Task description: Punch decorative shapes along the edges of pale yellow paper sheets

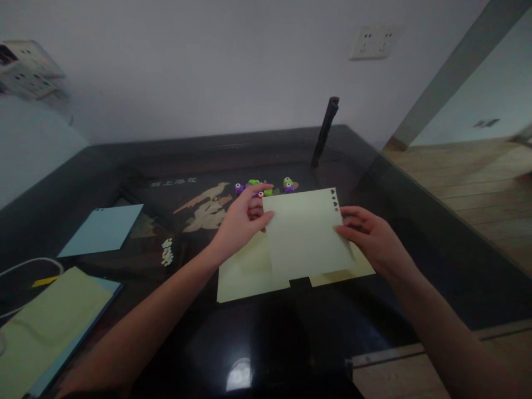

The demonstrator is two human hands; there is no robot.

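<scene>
Glossy black glass covers the table, with a pale bird motif and a line of light characters showing on its dark surface, and a plain white wall with a socket plate rises behind it. Both bare hands hold one pale yellow sheet of paper just above the tabletop, near its middle. The left hand pinches the sheet's left edge between thumb and fingers, its forefinger stretched out along the top corner. The right hand grips the right edge, fingers curled over the front of the paper. Along the sheet's top right corner runs a short column of small punched shapes. Beneath it lie more pale yellow sheets flat on the glass, their corners sticking out at lower left and lower right. Just behind the held sheet sits a cluster of small purple and green craft punches, close to the left fingertips. A dark upright rod stands farther back. Well off to the left lie a light blue sheet and a yellow-green sheet stacked on blue, beside a white cable.
</scene>
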